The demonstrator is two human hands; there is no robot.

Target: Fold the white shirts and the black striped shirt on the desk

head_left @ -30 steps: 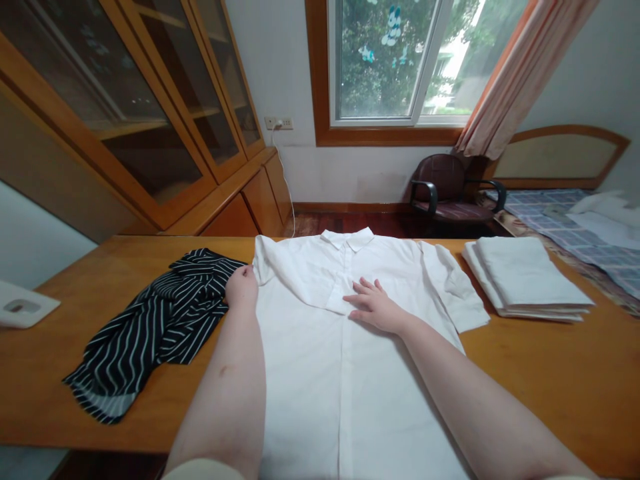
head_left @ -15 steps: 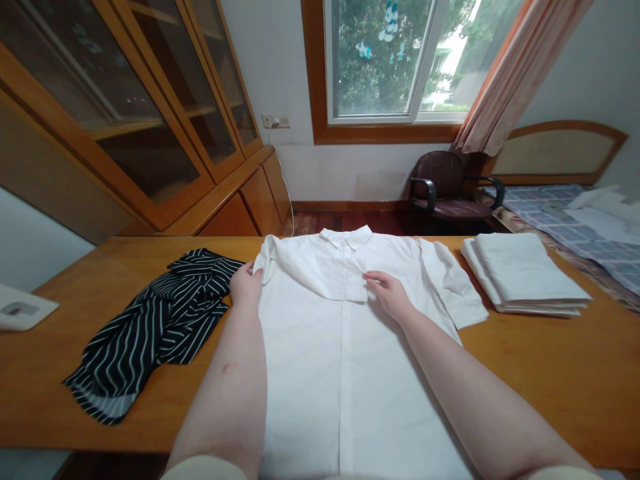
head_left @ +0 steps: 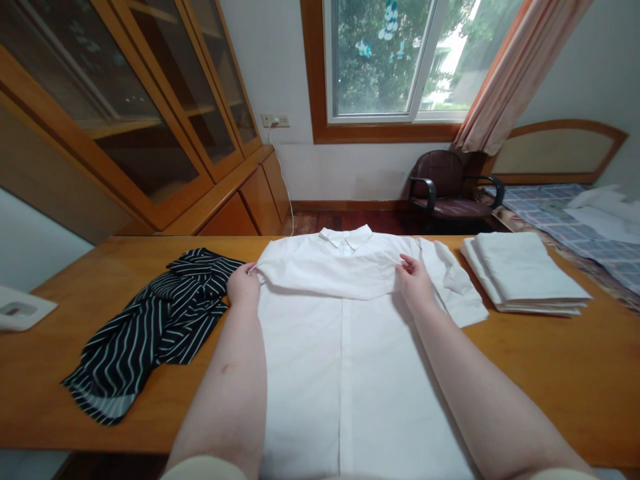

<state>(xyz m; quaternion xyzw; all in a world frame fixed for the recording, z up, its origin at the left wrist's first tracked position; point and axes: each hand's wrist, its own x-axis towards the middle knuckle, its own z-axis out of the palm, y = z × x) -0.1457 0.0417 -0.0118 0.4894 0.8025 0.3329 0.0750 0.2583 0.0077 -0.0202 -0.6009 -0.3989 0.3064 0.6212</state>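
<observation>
Change noted: the folded-in sleeve (head_left: 330,273) of the white shirt (head_left: 305,373) now reaches across the chest, its end having passed from about the button placket (head_left: 346,387) to well right of it. The right hand (head_left: 415,283) has travelled with that end; a second ago it lay spread on the chest. In this inspector's judgement, the inward fold of the left side is well advanced, though the sleeve is not yet smoothed down

Hands: the left hand (head_left: 244,287) is closed, pinching the shirt's left edge near the shoulder. The right hand is half curled, fingertips nearly together, and appears to grip the sleeve end; the exact contact is partly hidden

Position: the shirt lies spread in the middle of the worktop (head_left: 550,387), between a black striped garment (head_left: 150,320) on the left and a folded white stack (head_left: 530,267) on the right. The opposite sleeve (head_left: 455,287) extends outward, near the stack

Orientation: the collar (head_left: 347,238) points away from the person, at the worktop's far edge. The shirt's long axis runs from there straight back toward the person; the hem is out of view. The folded-in sleeve lies crosswise to that axis, its end pointing right
</observation>
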